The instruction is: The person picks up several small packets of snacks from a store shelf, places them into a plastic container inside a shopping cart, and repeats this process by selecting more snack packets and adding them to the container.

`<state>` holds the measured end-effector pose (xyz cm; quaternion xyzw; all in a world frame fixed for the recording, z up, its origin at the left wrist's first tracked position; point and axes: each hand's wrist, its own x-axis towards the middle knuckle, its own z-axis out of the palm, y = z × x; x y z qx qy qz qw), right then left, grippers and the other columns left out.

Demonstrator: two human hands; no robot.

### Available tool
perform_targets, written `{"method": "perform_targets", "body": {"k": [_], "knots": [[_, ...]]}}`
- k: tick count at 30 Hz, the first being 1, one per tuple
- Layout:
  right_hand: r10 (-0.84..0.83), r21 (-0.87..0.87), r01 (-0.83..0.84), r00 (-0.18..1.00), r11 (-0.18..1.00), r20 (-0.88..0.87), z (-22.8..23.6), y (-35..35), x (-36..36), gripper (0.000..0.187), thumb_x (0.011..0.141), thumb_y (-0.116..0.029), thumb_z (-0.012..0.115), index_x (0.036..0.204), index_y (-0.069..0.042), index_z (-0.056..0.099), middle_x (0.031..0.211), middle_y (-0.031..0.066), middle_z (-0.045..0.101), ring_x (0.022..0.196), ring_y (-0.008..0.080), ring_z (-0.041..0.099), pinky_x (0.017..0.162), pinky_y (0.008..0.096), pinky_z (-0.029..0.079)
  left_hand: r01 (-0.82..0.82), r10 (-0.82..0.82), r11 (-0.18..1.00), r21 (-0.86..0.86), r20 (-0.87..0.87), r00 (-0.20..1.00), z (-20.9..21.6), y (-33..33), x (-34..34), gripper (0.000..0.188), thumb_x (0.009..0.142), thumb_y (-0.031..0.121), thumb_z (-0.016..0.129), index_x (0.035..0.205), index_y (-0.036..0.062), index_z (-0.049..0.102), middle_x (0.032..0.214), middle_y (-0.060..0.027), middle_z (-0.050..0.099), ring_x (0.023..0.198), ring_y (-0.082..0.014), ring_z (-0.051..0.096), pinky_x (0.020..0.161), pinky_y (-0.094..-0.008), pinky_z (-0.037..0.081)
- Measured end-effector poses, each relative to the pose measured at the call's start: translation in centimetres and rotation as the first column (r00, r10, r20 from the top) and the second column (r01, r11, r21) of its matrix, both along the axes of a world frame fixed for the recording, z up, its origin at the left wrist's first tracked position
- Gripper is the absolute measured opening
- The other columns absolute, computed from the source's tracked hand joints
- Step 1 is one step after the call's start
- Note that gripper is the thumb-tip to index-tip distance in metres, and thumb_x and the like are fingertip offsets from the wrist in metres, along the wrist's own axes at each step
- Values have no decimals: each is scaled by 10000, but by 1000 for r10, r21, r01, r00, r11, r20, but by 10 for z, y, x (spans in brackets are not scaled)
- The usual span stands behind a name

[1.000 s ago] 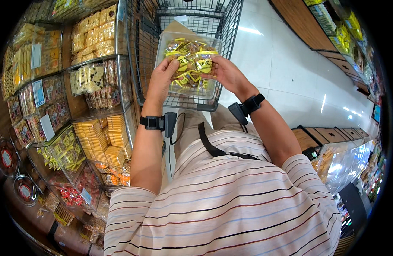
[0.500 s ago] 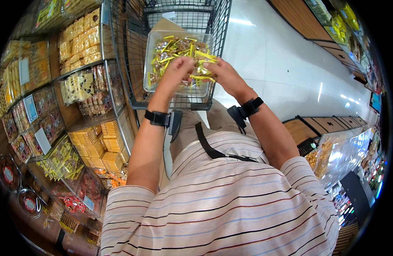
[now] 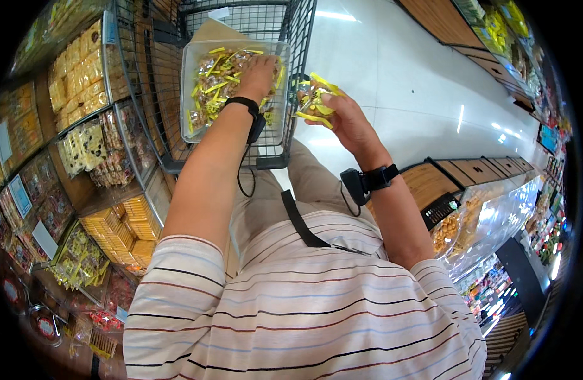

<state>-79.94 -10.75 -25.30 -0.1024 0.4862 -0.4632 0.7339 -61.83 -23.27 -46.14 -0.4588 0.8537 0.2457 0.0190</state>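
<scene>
My right hand (image 3: pixel 342 117) holds a small clear snack packet (image 3: pixel 316 104) with yellow edges, just outside the right rim of the plastic bin. Thumb and fingers are closed on it. My left hand (image 3: pixel 258 79) reaches down into the bin, its fingers apart on the heaped packets; the fingertips are partly hidden among them. Similar yellow-edged packets (image 3: pixel 215 82) with brown contents fill the clear plastic bin (image 3: pixel 187 95). The bin rests in the dark wire shopping cart (image 3: pixel 297 57). A brown cardboard piece (image 3: pixel 221 30) shows behind the bin.
Shelves of wrapped snacks (image 3: pixel 79 76) line the left side, close to the cart. To the right is a shiny pale floor (image 3: pixel 380 95). A wooden display stand (image 3: pixel 418 180) with plastic-covered goods stands nearer on the right, and another shelf unit (image 3: pixel 443 22) beyond.
My hands, together over the bin before, have parted. The right moved right with the packet, out past the rim; the left let go and went into the heap. The view shifted slightly.
</scene>
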Motion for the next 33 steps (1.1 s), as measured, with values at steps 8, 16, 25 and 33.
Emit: {"method": "perform_targets", "body": {"k": [8,16,25,33], "knots": [[17,9,-17,1000,1000,-10,-10,2,1,533,939,-279,605,1374,7,493,1177,76,620,1036,151,621,849,301,522,93,-79,994,-56,213,974,14,17,-3,201,901,198,592,1062,118,682,1226,-145,556,1192,-337,497,998,-532,370],[52,-19,-51,998,999,46,-21,-5,9,470,946,-262,631,1283,18,458,1203,104,600,1044,171,632,844,327,558,-352,384,920,176,-210,899,39,20,36,335,813,248,709,1052,32,614,874,-126,653,842,-308,623,763,-458,499],[108,-43,-107,994,993,3,-15,-19,29,463,950,-244,639,1276,23,449,1186,105,602,1046,166,631,823,312,562,-99,968,250,963,-250,8,162,38,75,394,943,209,662,1274,63,507,1036,-33,602,896,-155,608,738,-328,520],[72,-83,-76,997,994,-40,-26,-27,49,515,936,-253,655,1323,13,443,1188,83,599,1035,141,605,816,297,525,74,948,291,954,-277,-154,197,71,66,293,954,134,638,1213,80,513,1044,-37,612,873,-146,625,726,-268,539]]}}
